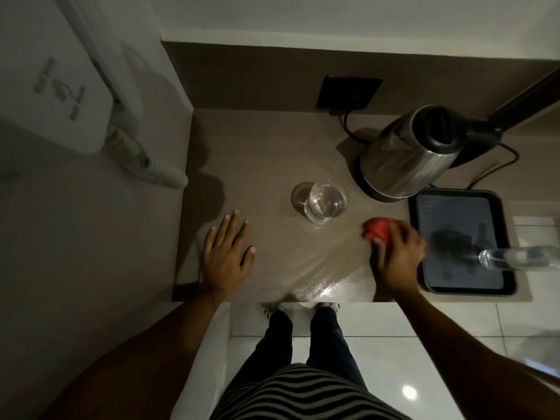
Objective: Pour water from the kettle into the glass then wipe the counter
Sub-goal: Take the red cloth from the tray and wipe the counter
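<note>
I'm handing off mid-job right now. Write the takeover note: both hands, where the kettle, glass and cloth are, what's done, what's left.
Left hand: open, flat on the counter near its left front edge, holding nothing.
Right hand: closed on a red cloth, pressed to the counter beside the black tray; blurred.
Kettle: upright on its base at the back right, lid shut.
Glass: upright mid-counter, water in it.
Done: the pour, judging by the filled glass and parked kettle.
Left: finish wiping; the front of the counter shines, whether wet or glare I can't tell. Mind the glass and a second clear glass lying over the tray.
</note>
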Tool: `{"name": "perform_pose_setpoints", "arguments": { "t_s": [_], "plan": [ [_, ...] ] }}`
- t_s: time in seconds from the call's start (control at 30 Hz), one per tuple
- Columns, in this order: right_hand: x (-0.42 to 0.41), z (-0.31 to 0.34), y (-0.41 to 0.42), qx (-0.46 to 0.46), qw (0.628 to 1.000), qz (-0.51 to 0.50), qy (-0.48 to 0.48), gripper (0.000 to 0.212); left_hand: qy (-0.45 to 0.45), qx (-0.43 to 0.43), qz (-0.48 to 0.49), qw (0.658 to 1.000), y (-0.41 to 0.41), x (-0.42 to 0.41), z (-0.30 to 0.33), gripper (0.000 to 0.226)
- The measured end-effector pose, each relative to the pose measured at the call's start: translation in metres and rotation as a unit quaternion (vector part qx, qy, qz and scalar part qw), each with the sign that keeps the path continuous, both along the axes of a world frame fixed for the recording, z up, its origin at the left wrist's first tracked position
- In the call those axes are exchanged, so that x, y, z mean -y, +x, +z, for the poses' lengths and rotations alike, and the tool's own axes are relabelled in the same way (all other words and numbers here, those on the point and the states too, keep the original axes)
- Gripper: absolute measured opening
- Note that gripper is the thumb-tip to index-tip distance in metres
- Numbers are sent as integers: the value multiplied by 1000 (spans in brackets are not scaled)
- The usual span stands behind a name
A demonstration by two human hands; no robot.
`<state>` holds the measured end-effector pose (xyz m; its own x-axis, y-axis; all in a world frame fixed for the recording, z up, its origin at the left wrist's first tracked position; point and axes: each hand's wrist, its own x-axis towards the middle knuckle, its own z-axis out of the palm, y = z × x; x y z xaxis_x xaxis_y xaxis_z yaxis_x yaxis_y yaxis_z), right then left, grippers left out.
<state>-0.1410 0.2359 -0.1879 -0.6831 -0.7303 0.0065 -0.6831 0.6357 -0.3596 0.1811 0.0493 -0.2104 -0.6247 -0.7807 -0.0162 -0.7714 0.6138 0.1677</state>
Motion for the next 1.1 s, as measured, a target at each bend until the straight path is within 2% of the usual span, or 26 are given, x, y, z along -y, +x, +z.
{"name": "perform_pose_setpoints", "arguments": {
  "t_s": [0.07, 0.1, 0.13, 0.2, 0.27, 0.33, 0.4, 0.47, 0.5, 0.53, 0.6, 0.63, 0.73, 0.77, 0.8, 0.83, 0.9, 0.93, 1.0, 1.07, 1.1],
  "plan": [
    [14, -6, 27, -16, 980, -196, 11, 52, -4, -7, 0, 1000, -1, -1, -1, 62],
    [26, -4, 51, -10, 969, -245, 7, 52, -10, -11, 0, 1000, 0, -1, -2, 61],
    [35, -3, 76, 5, 968, -251, 0, 51, -15, -16, -1, 1000, -1, -1, -4, 61],
    [44, -4, 128, 29, 988, -152, 4, 51, -19, -24, -3, 1000, 0, 0, -8, 60],
    [34, -8, 177, 30, 998, 32, 35, 51, -19, -25, -2, 999, 1, 1, -11, 61],
    [17, -6, 193, 38, 973, 224, 40, 53, -17, -17, -2, 1000, 2, 2, -14, 61],
    [11, -3, 161, 47, 921, 386, -4, 49, -14, -7, -4, 1000, 4, 3, -17, 61],
    [8, 2, 111, 9, 883, 469, -14, 38, -11, -5, -4, 1000, 5, 3, -18, 62],
    [8, 4, 85, -4, 892, 451, -17, 36, -9, -7, -4, 1000, 6, 3, -19, 62],
    [9, 5, 59, -8, 921, 389, -20, 40, -8, -8, -4, 1000, 6, 3, -20, 62],
    [13, 5, 25, -9, 984, 180, -15, 46, -5, -8, -7, 1000, 6, 4, -20, 62],
    [18, 3, 19, -12, 998, 64, -7, 47, -5, -9, -10, 1000, 5, 3, -20, 62],
    [46, 5, 49, 16, 980, -196, -2, 51, 0, -6, -17, 1000, 5, 4, -18, 62],
    [55, 8, 70, 28, 972, -233, -3, 51, 0, -3, -18, 1000, 5, 3, -17, 62],
    [60, 8, 95, 40, 974, -221, -3, 50, 0, 0, -17, 1000, 5, 3, -16, 63],
    [62, 6, 121, 52, 986, -161, 6, 50, 0, 1, -17, 1000, 4, 3, -15, 63],
    [51, 1, 160, 65, 995, 68, 32, 49, 0, -2, -17, 1000, 3, 3, -13, 63],
    [40, -1, 165, 60, 976, 206, 40, 50, 2, -3, -16, 1000, 4, 2, -13, 63],
    [29, 3, 130, 49, 903, 425, 31, 50, 6, -6, -13, 1000, 4, 2, -12, 64],
    [27, 13, 76, 31, 854, 518, 11, 42, 9, -7, -7, 1000, 3, 2, -10, 63],
    [26, 18, 48, 23, 856, 516, 10, 42, 9, -8, -7, 1000, 3, 2, -10, 63]
  ]
}}
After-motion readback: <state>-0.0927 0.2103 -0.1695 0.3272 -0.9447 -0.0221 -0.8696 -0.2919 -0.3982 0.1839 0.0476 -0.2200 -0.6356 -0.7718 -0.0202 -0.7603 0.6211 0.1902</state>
